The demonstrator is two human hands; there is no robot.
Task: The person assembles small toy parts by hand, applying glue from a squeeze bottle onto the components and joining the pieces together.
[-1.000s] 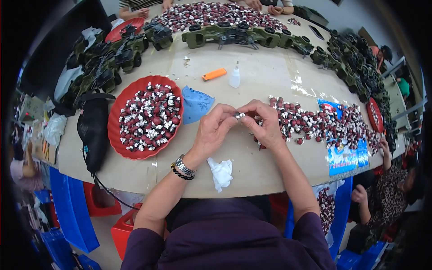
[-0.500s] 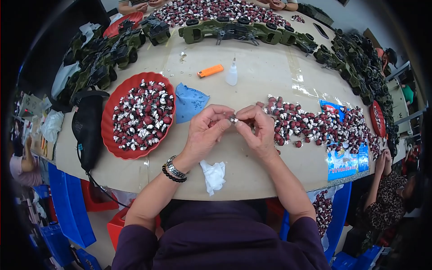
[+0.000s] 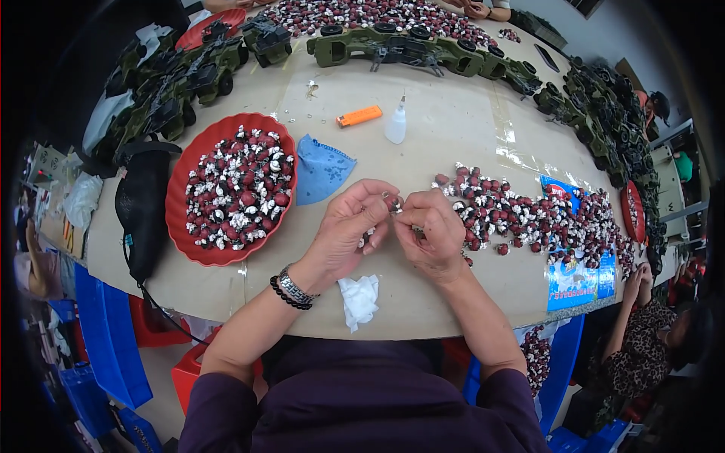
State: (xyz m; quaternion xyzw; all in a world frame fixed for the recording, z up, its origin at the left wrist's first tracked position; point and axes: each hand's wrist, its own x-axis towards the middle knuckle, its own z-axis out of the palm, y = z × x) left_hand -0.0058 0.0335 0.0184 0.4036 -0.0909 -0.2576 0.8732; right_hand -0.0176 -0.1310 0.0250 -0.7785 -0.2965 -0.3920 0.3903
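Note:
Over the middle of the table, my left hand (image 3: 349, 228) pinches a small dark red and white toy piece (image 3: 392, 201) between thumb and forefinger. Another small white and dark piece (image 3: 367, 237) shows in the curl of its lower fingers. My right hand (image 3: 432, 232) is closed at the right side of the red piece, fingertips pressed together against its edge. Whether those fingertips hold a separate small part is hidden. Left of my hands, a red scalloped bowl (image 3: 175, 219) holds many similar pieces; to the right lies a loose pile of them (image 3: 513, 215).
A crumpled white tissue (image 3: 358, 300) lies by my left wrist, and a blue cloth (image 3: 321, 172) beside the bowl. Farther back are an orange lighter (image 3: 359, 115) and a needle-tipped white bottle (image 3: 396, 125). Green toy vehicles (image 3: 445, 60) ring the table. A black hair dryer-like tool (image 3: 143, 211) lies left.
The red piece has turned up and shows more plainly between my fingers. My right hand's fingers have curled in tighter. The whole view has shifted slightly.

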